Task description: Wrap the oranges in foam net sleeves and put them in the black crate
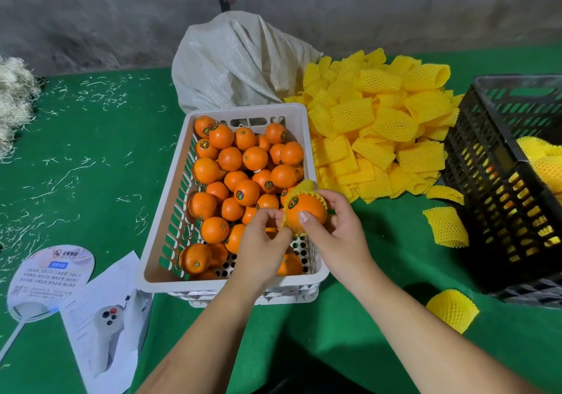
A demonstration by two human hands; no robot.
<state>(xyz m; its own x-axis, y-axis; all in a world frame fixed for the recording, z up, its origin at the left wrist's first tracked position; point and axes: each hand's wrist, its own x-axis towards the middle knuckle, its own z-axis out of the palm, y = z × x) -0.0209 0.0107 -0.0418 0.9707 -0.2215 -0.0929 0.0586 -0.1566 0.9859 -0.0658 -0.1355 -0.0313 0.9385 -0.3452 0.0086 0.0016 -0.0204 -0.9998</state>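
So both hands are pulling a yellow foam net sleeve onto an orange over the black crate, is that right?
Not quite. In the head view the left hand and right hand work the yellow foam net sleeve onto the orange over the white crate of unwrapped oranges. The black crate stands apart, farther right.
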